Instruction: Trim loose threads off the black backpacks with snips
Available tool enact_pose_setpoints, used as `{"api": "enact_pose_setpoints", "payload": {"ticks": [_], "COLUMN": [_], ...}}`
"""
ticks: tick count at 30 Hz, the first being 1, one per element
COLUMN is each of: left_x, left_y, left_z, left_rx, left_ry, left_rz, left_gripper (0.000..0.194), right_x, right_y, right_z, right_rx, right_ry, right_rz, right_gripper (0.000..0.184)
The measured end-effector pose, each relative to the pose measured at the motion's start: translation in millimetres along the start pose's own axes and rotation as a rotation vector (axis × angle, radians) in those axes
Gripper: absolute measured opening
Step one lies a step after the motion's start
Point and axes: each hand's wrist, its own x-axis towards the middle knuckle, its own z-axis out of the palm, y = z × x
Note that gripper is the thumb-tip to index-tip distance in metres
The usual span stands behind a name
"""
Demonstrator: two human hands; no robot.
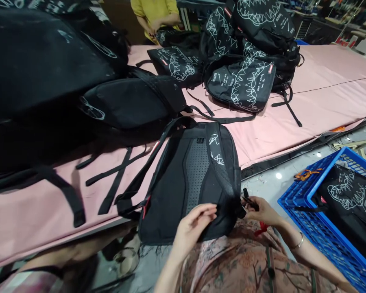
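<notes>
A black backpack [173, 183] lies back side up at the pink table's edge, its lower end by my body. Its back has a perforated centre panel, and white scribbles mark one shoulder strap [216, 150]. My left hand [195, 224] is over the lower part of the backpack, fingers stretched out and loosely curved; nothing shows in them. At the pack's right lower corner, my right hand [260, 211] is closed round a small black item [250, 202], whose kind I cannot make out. A red strip [261, 228] hangs below that hand.
Black backpacks are heaped at left [49, 73], and a printed backpack [247, 85] lies farther back on the pink table [323, 81]. A blue crate [311, 203] holding a backpack stands at right. Across the table is a person in yellow [155, 16]; another person's leg shows lower left.
</notes>
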Motion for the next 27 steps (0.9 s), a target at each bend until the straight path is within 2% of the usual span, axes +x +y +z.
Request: {"api": "enact_pose_setpoints", "payload": {"ticks": [2, 5, 10, 14, 18, 21, 24, 27], "left_x": [0, -1, -5, 0, 11, 16, 16, 10], "left_y": [-2, 0, 10, 21, 30, 34, 34, 29], "left_z": [12.8, 26.0, 21.3, 11.9, 7.1, 7.9, 12.8, 20.6], "left_rx": [0.071, 0.058, 0.126, 0.323, 0.395, 0.421, 0.430, 0.389], "left_ry": [0.019, 0.049, 0.132, 0.134, -0.001, -0.037, 0.043, 0.247], "left_rz": [-0.035, 0.003, 0.138, 0.190, 0.234, 0.213, 0.199, 0.225], "left_gripper": [0.040, 0.043, 0.033, 0.026, 0.019, 0.013, 0.012, 0.013], "right_x": [1, 10, 26, 31, 32, 32, 32, 29], "right_y": [4, 0, -22, -33, -36, -37, -39, -47], "right_z": [12, 30, 51, 59, 56, 52, 52, 53], "right_rx": [0.019, 0.130, 0.246, 0.136, -0.069, -0.216, -0.283, -0.271], "right_ry": [-0.004, 0.040, 0.038, 0.028, -0.021, -0.012, 0.000, -0.004], "right_rz": [0.027, 0.044, 0.004, -0.027, -0.099, -0.150, -0.167, -0.188], "right_gripper": [0.036, 0.039, 0.045, 0.043, 0.039, 0.039, 0.035, 0.030]}}
